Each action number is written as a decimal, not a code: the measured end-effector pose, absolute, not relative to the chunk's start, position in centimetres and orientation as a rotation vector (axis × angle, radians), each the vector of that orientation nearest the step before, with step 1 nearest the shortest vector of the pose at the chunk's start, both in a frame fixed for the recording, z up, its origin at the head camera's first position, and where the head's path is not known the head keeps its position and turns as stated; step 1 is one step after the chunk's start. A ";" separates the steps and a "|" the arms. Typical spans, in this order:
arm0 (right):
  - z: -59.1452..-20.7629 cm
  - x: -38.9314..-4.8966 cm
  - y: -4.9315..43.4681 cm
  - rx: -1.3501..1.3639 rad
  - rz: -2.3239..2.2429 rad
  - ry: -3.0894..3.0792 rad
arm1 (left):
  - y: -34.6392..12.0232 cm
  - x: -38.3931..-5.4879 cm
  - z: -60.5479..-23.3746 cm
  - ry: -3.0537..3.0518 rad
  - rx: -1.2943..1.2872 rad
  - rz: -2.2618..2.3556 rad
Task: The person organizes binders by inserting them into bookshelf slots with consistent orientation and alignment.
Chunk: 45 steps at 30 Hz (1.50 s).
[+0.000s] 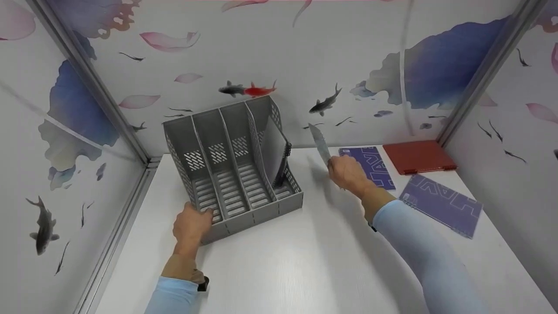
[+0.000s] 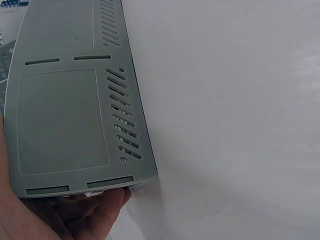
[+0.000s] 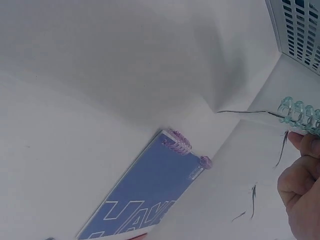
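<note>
My left hand [image 1: 192,224] grips the near left corner of a grey plastic file rack [image 1: 266,213], thumb over its front rim. In the left wrist view, the slotted outer face of the rack [image 2: 62,122] fills the left side, with curled fingers at its end. My right hand [image 1: 348,174] pinches a thin spiral notebook [image 1: 320,141], seen nearly edge-on, to the right of the rack. Pale green coils [image 3: 300,114] show on it in the right wrist view. Leaning in the rack's rightmost compartment is a grey notebook [image 1: 273,150] with a black binding.
A blue-purple notebook [image 1: 377,168] lies behind my right hand, partly covered by it. Next to it are a red notebook [image 1: 418,157] at the back right and another purple notebook [image 1: 442,205] nearer. Printed panels [image 1: 301,56] wall in the white table [image 1: 296,270].
</note>
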State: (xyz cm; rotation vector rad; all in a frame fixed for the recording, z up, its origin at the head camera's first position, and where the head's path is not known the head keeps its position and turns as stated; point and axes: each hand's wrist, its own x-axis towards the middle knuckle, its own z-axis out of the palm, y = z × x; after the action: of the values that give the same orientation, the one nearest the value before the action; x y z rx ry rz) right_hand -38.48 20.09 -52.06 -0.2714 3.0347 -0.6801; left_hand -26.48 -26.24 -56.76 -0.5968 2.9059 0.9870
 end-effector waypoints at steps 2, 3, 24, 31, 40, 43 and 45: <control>-52.2 -38.3 20.1 -0.284 -0.714 3.042 | -26.2 -26.5 -56.8 2.901 -0.597 0.986; -52.2 -38.2 20.1 -0.291 -0.734 3.047 | -26.2 -26.5 -56.8 2.899 -0.597 0.986; -50.9 -35.3 20.8 -0.410 -0.877 3.082 | -26.3 -26.6 -56.9 2.896 -0.605 0.987; -50.0 -34.2 20.6 -0.410 -0.848 3.006 | -26.5 -26.4 -56.8 2.892 -0.606 0.988; -48.9 -33.0 20.4 -0.533 -0.715 3.043 | -26.4 -26.4 -56.8 2.876 -0.614 1.001; -48.4 -32.5 20.6 -0.655 -0.649 3.094 | -26.3 -26.4 -56.7 2.881 -0.606 1.000; -48.0 -32.2 20.8 -0.750 -0.621 3.131 | -26.3 -26.5 -56.6 2.891 -0.596 1.006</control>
State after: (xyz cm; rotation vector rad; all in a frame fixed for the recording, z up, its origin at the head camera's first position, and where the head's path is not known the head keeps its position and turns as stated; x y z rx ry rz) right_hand -32.16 20.75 -48.01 -0.7500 3.1314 -0.6208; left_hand -26.46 -26.29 -56.63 -0.5959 2.8905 1.0062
